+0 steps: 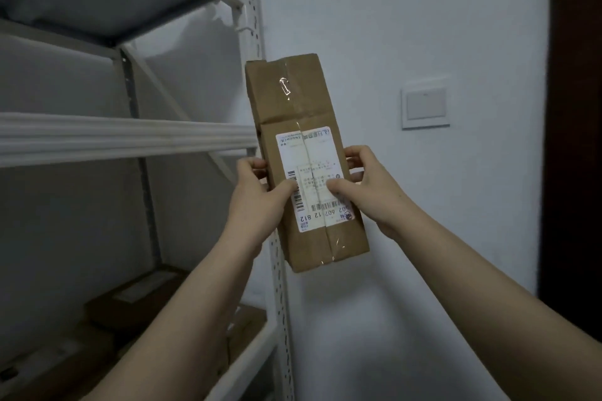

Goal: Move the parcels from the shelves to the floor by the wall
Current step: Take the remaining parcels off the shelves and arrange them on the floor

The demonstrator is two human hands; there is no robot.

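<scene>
A long brown cardboard parcel [293,107], taped and bearing a white shipping label, is held up in the air in front of the white wall, just right of the shelf post. My left hand [257,195] grips its left edge with the thumb on the label. My right hand [368,185] grips its right edge, thumb on the label as well. On the lower shelf at bottom left lie more brown parcels [130,299], dim and partly hidden by my left forearm.
A white metal shelving unit [123,137] fills the left side, its perforated post [280,303] running down beside the parcel. A light switch [425,106] is on the white wall to the right. A dark door frame [573,140] stands at the far right.
</scene>
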